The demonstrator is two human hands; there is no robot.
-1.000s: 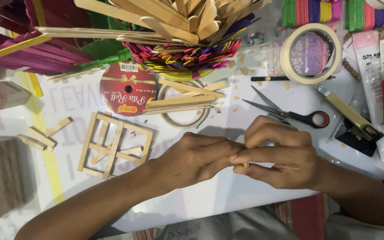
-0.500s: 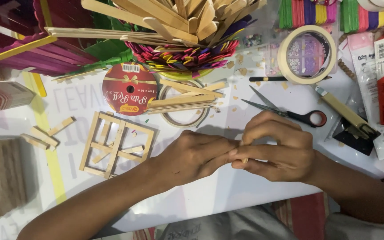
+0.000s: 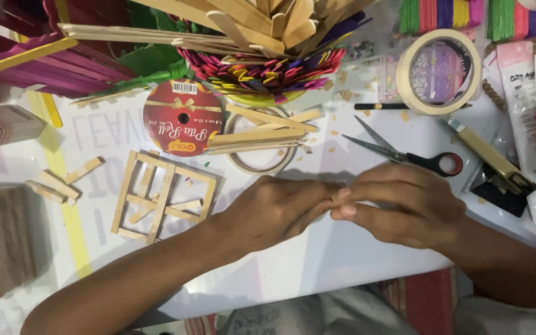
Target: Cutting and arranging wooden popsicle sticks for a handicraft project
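White tabletop [image 3: 342,260] fills the view, crowded along its far edge with craft supplies and bare only near the front edge, where the two hands meet. The left hand [image 3: 274,208] comes in from the near left corner and the right hand [image 3: 404,205] from the near right; their fingertips press together at the middle of the front edge, pinching something small between them. Only a pale sliver shows there, most likely a bit of wooden stick [image 3: 340,200], and it is too hidden to tell which way its long axis runs. Both hands are curled closed around that pinch, neither one nearer to it than the other. Just left of the left hand lies a flat wooden frame [image 3: 162,197] glued from pale craft sticks, its long sides running towards the far edge, slightly tilted. Loose short stick pieces [image 3: 63,183] lie further left. Beyond the hands a red ribbon spool [image 3: 181,118] sits beside a clear tape ring [image 3: 260,146] with plain sticks laid across it. Scissors [image 3: 404,152] with a red and black handle lie just past the right hand, blades pointing left. A roll of cream masking tape [image 3: 438,71] rests towards the far right corner, and a bundle of coloured sticks [image 3: 262,62] fans out along the far edge.
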